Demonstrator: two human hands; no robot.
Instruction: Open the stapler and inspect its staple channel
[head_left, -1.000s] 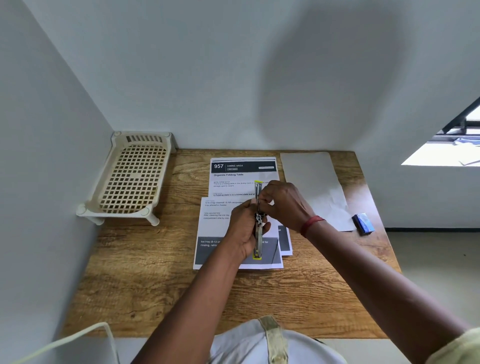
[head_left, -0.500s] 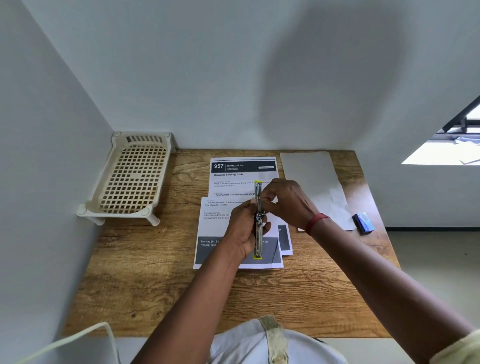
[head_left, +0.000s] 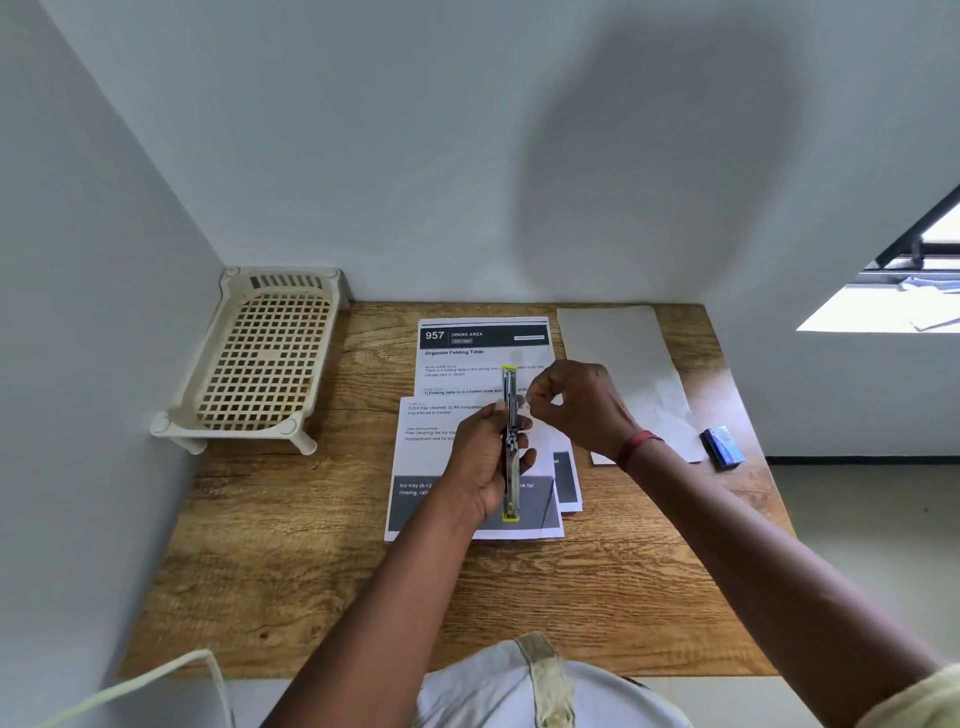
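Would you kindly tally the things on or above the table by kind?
Printed sheets: 2 at least
Blank paper: 1
Stapler, gripped in the left hand: 1
Blue box: 1
Cream rack: 1
Total: 6

wooden table: papers, rack

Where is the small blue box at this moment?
In the head view, the small blue box lies at the right edge of the wooden table, just right of the blank sheet, beyond the right hand.
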